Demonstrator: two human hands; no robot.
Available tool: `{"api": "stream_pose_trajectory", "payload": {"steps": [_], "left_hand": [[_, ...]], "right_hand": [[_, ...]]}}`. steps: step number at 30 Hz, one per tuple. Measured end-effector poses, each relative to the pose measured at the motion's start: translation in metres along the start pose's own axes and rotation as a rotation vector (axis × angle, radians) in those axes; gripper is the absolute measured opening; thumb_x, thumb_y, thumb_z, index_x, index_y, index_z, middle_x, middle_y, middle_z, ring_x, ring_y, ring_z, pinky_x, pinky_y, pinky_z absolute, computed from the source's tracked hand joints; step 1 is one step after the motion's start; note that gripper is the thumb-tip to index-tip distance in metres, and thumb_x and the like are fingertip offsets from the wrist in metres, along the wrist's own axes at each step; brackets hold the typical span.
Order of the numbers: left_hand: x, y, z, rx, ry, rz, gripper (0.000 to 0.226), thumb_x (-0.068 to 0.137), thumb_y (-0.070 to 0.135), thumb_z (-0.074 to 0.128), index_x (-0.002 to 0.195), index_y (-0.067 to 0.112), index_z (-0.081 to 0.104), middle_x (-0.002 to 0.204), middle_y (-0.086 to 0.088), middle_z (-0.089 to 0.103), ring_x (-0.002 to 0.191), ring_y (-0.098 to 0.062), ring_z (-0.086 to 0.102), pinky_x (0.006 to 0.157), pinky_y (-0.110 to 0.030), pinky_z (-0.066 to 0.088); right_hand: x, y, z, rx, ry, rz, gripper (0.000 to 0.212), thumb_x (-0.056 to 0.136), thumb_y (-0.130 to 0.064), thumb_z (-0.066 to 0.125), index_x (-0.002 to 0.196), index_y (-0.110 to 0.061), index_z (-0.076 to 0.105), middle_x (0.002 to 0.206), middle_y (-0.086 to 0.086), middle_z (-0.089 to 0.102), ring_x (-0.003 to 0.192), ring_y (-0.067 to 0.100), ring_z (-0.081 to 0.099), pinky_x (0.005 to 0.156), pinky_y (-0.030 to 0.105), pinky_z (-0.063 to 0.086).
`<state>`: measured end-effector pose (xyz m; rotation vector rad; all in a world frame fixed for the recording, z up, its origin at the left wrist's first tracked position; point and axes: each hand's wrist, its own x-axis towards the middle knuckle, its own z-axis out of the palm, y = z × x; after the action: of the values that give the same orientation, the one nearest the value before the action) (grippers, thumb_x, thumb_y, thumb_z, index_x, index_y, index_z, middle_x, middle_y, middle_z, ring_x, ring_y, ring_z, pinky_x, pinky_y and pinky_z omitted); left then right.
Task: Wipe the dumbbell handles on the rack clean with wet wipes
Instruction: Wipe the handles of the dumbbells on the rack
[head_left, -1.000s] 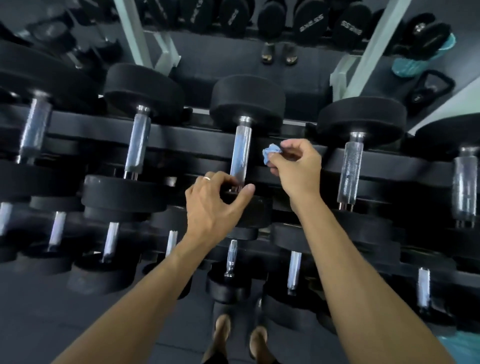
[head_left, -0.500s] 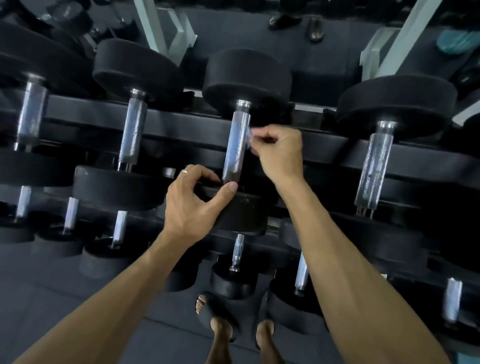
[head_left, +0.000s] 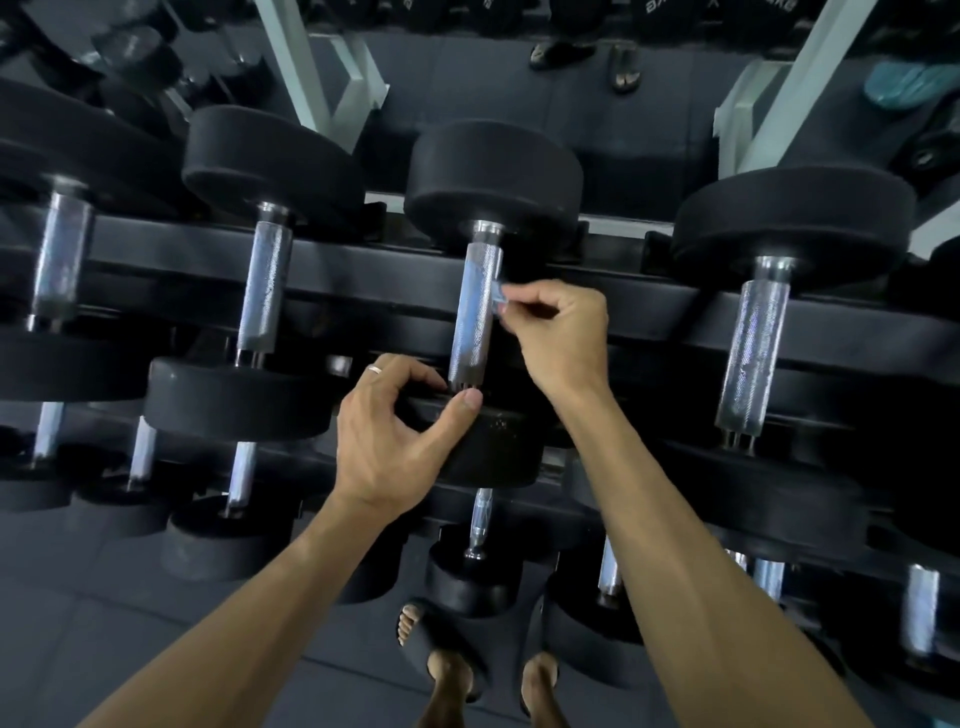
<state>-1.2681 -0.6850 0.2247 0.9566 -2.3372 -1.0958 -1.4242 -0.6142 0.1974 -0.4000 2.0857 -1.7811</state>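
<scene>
A black dumbbell with a knurled chrome handle (head_left: 475, 312) lies on the top tier of the rack (head_left: 363, 270), in the middle of the view. My right hand (head_left: 563, 332) pinches a small blue wet wipe (head_left: 497, 295) against the right side of that handle, near its upper half. My left hand (head_left: 395, 436) grips the near black head (head_left: 493, 447) of the same dumbbell, thumb on its top edge next to the handle's lower end. A ring shows on one left finger.
Neighbouring dumbbells lie left (head_left: 265, 291) and right (head_left: 756, 338) on the same tier, with smaller ones on lower tiers (head_left: 480, 525). Pale green frame posts (head_left: 311, 67) rise behind. My sandalled feet (head_left: 447, 654) stand on the dark floor below.
My right hand moved the wipe from beside the handle onto its right side, then held there. The left hand kept its grip on the near head. The camera moved closer.
</scene>
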Motion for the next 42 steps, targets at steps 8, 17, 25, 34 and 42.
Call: {"api": "stream_pose_trajectory", "payload": {"steps": [8,17,25,34,42], "left_hand": [[0.001,-0.001,-0.001,0.008,0.002,0.016,0.042,0.073,0.06,0.062,0.079,0.019,0.064,0.081,0.009,0.062,0.081,-0.014,0.061,0.075,-0.034,0.049],[0.0,-0.001,0.0,0.035,-0.012,0.021,0.039,0.073,0.063,0.06,0.079,0.024,0.062,0.081,0.013,0.06,0.082,-0.007,0.058,0.074,-0.018,0.041],[-0.001,0.001,0.001,0.044,0.001,0.038,0.036,0.073,0.061,0.06,0.079,0.026,0.061,0.081,0.013,0.06,0.08,-0.004,0.057,0.073,-0.011,0.039],[-0.002,0.004,0.002,0.055,0.001,0.03,0.038,0.073,0.062,0.06,0.079,0.025,0.062,0.081,0.012,0.059,0.079,-0.005,0.057,0.071,-0.011,0.038],[-0.001,0.002,0.003,0.06,0.0,0.024,0.042,0.074,0.062,0.059,0.08,0.021,0.063,0.081,0.01,0.06,0.078,-0.006,0.058,0.071,-0.016,0.04]], "right_hand": [[0.009,-0.003,0.004,0.025,0.012,-0.018,0.02,0.082,0.001,0.076,0.093,-0.015,0.079,0.094,-0.002,0.075,0.087,0.008,0.072,0.086,0.032,0.059],[0.013,-0.01,0.002,0.022,0.012,-0.019,0.015,0.08,0.002,0.078,0.09,-0.009,0.079,0.088,0.003,0.074,0.083,0.016,0.073,0.082,0.034,0.061],[-0.021,-0.01,-0.015,-0.239,-0.241,-0.052,0.016,0.072,-0.004,0.086,0.075,-0.017,0.078,0.077,-0.008,0.067,0.074,0.009,0.068,0.074,0.019,0.053],[-0.029,-0.003,-0.023,-0.197,-0.364,0.061,0.034,0.073,0.0,0.083,0.064,-0.031,0.07,0.07,-0.013,0.07,0.07,0.0,0.067,0.072,0.019,0.051],[-0.014,0.001,-0.012,-0.04,-0.182,0.134,0.032,0.077,0.002,0.08,0.068,-0.026,0.067,0.075,-0.006,0.07,0.073,0.008,0.068,0.077,0.023,0.057]]}}
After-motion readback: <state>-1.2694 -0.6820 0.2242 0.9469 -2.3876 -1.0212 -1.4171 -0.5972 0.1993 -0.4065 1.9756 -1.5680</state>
